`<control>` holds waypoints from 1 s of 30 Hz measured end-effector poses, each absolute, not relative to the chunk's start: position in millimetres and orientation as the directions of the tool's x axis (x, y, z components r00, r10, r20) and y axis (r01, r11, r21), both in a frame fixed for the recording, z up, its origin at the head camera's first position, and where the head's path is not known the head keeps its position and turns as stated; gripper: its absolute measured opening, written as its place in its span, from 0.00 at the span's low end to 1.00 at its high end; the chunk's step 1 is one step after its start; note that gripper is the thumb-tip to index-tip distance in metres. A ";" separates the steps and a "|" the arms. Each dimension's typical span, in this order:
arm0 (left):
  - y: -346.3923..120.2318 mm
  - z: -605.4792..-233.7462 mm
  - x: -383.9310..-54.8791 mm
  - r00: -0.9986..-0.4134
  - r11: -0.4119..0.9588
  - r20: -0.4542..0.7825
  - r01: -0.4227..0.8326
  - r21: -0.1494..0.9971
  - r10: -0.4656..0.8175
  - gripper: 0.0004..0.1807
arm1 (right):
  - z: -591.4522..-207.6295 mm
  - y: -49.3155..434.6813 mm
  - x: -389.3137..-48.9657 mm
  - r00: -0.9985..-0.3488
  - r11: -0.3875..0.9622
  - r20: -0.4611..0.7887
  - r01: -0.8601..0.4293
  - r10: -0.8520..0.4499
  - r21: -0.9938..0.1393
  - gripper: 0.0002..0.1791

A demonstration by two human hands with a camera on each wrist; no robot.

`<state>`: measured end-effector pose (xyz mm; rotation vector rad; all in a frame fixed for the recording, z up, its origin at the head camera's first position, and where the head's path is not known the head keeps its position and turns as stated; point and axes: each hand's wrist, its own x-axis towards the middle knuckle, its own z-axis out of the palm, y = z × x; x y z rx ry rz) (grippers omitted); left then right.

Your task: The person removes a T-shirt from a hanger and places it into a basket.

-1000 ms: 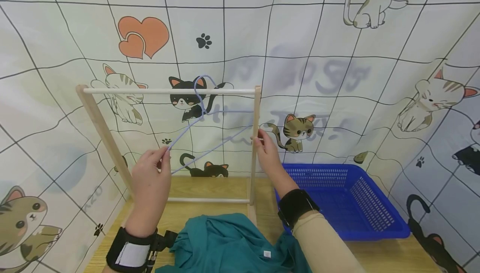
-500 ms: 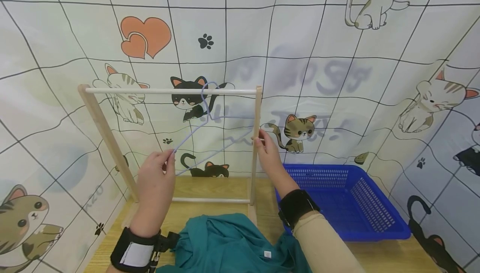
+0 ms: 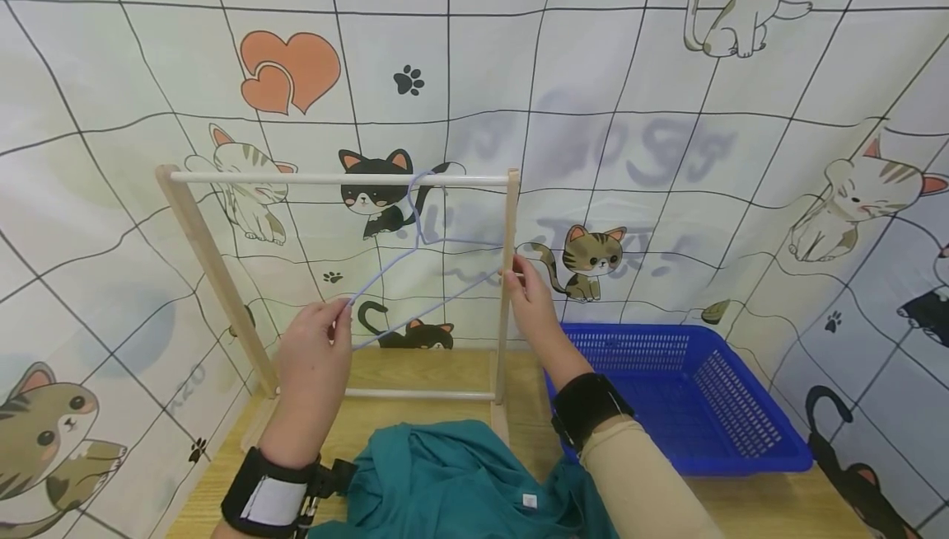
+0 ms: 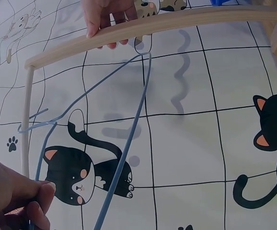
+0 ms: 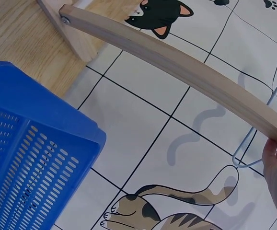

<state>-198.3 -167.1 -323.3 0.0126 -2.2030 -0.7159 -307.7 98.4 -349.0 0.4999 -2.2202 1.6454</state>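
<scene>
My left hand (image 3: 315,358) pinches one shoulder of a thin blue wire clothes hanger (image 3: 385,269). The hanger's hook crosses the white top rail (image 3: 319,180) of a wooden drying rack, and the left wrist view shows the hook bent round that rail. With my right hand (image 3: 530,296) I grip the rack's right upright post (image 4: 177,28), thumb on one side and fingers on the other. The hanger's far corner (image 5: 241,162) lies just behind that post, close to my right fingers. In front of the rack a crumpled teal garment (image 3: 452,473) with a small white label rests on the table.
A blue plastic basket (image 3: 730,448) with slotted walls stands on the wooden table (image 3: 771,506) to the right of the rack. The rack's lower rail (image 3: 415,395) runs behind the garment. Cat-printed sheeting (image 3: 474,53) surrounds the table at the back and sides.
My left hand has shifted slightly right and down with the hanger, and the hook has slid right and dropped lower at the top rail. The right hand keeps its place on the post.
</scene>
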 end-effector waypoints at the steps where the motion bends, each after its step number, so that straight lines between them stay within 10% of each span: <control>1: -167.2 -323.4 -198.1 -0.682 0.838 0.693 0.218 0.500 -0.236 0.09 | -349.1 98.4 -308.0 -0.884 0.266 0.460 -0.465 -0.083 -0.844 0.23; 16: -168.4 -327.7 -197.4 -0.724 0.799 0.656 0.255 0.544 -0.215 0.16 | -351.9 99.4 -308.2 -0.879 0.262 0.471 -0.474 -0.078 -0.841 0.24; 30: -166.2 -337.1 -189.6 -0.541 0.728 0.822 0.489 0.480 -0.179 0.16 | -325.1 96.8 -282.6 -0.895 0.239 0.432 -0.446 -0.112 -0.862 0.23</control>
